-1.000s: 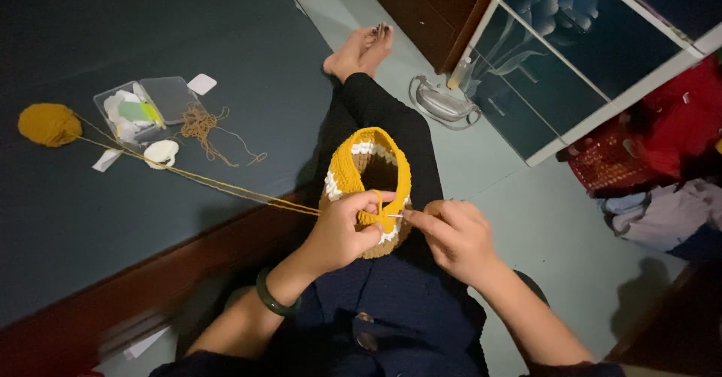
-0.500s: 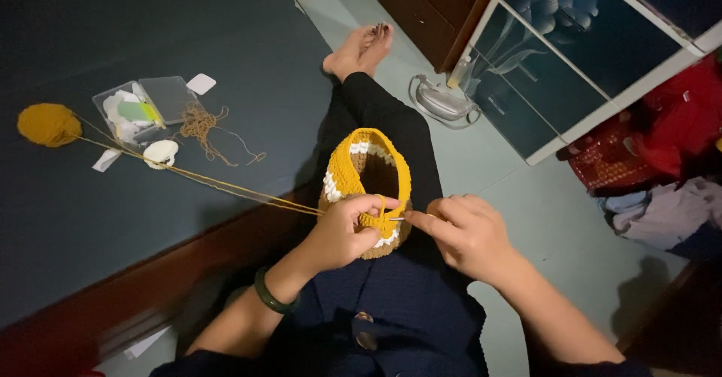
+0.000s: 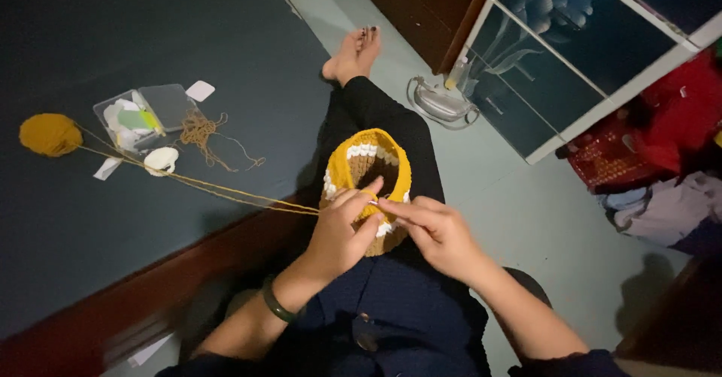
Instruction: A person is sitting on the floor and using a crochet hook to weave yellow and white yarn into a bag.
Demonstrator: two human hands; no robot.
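The crocheted basket (image 3: 366, 185) lies just beyond both grips — left hand (image 3: 342, 234) pinches its near rim, right hand (image 3: 440, 234) clenched on the hook, yarn strand (image 3: 226, 191) trailing left.

Crochet piece (image 3: 367, 174): on the lap, under both hands.
Left hand (image 3: 342, 230): on the piece's left edge.
Right hand (image 3: 440, 234): just right of it, fingertips meeting.
Yarn strand (image 3: 188, 181): runs left from the hands to the ball (image 3: 49, 134) on the bed (image 3: 113, 31).
Box (image 3: 143, 114): on the bed, right of the ball.
Iron (image 3: 442, 102): on the floor, right of the leg.
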